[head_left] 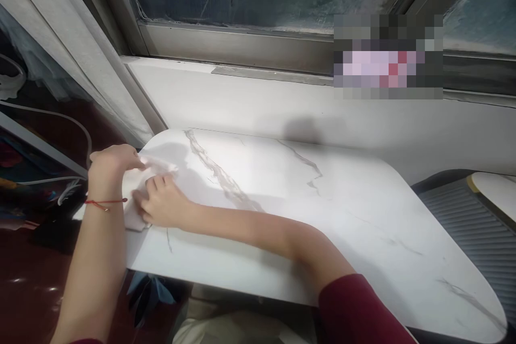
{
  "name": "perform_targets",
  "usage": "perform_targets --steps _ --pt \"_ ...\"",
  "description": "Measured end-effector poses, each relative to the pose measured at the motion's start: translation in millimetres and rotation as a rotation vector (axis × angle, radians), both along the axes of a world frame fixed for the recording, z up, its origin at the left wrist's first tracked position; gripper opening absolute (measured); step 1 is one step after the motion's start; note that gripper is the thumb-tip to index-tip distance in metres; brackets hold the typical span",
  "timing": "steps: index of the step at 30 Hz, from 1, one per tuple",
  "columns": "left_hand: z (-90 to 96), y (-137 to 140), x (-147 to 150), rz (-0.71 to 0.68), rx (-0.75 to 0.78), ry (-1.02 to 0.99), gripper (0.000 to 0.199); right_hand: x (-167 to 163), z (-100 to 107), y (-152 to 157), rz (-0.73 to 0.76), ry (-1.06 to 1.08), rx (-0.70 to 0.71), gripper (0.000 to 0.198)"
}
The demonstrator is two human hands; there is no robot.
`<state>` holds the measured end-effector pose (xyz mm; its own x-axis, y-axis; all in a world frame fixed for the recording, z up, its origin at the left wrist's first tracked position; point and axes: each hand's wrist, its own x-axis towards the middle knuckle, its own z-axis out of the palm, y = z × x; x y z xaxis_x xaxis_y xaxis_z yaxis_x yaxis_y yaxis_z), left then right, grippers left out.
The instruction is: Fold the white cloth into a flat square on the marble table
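A thin, pale cloth [136,219] lies crumpled at the left end of the white marble-patterned tabletop [258,172]. My left hand [115,164], with a red string bracelet on its wrist, is bent over the cloth's left side, fingers curled onto it. Reaching across from the right, my right hand [165,201] rests on the cloth with its fingers bent into the folds. Part of the cloth is hidden under both hands, and the left fingertips are only partly visible.
Behind the tabletop are a white wall and a window frame [242,45]. A pale curtain [92,48] hangs at the left. To the right stands a grey ribbed surface [463,220]. White cables [72,118] and dark clutter lie beyond the left end.
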<state>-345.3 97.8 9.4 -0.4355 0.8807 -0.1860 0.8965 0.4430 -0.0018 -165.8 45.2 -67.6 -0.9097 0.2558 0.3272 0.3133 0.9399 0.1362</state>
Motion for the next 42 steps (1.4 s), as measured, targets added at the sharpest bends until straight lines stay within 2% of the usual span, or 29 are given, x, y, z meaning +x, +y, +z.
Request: perform_targets --steps 1,2,5,8,11,14,17,22,30,36,42 --pt "5.4 -1 14 0.092 -0.08 0.04 0.023 0 -1 6 -0.019 -0.006 -0.006 0.049" --pt "9.3 -2 27 0.084 -0.09 0.045 0.021 1 -2 13 -0.043 -0.013 -0.013 0.051" --pt "7.3 0 50 -0.042 0.009 0.025 0.035 10 -4 36 -0.124 -0.028 -0.031 0.053" --pt "-13.3 9 54 -0.171 0.137 -0.04 0.046 26 -5 60 -0.189 -0.032 -0.035 0.053" --pt "-38.4 23 57 -0.369 0.254 -0.103 0.055 49 -3 84 -0.233 -0.037 -0.045 0.05" --pt "-56.2 36 68 -0.53 0.34 -0.083 0.058 74 -2 105 -0.27 -0.034 -0.058 0.048" --pt "-66.0 44 83 -0.593 0.388 -0.069 0.062 95 -2 121 -0.265 -0.039 -0.052 0.048" --pt "-75.3 43 95 -0.605 0.417 -0.061 0.063 116 -9 131 -0.24 -0.016 -0.008 0.05" --pt "-75.1 45 89 -0.64 0.421 -0.041 0.059 119 -10 130 -0.249 -0.019 0.032 0.049" --pt "-73.8 46 86 -0.669 0.418 -0.054 0.058 119 -10 130 -0.24 -0.005 -0.006 0.048" --pt "-55.9 37 97 -0.671 0.365 -0.061 0.056 120 -3 122 -0.221 -0.026 -0.059 0.048"
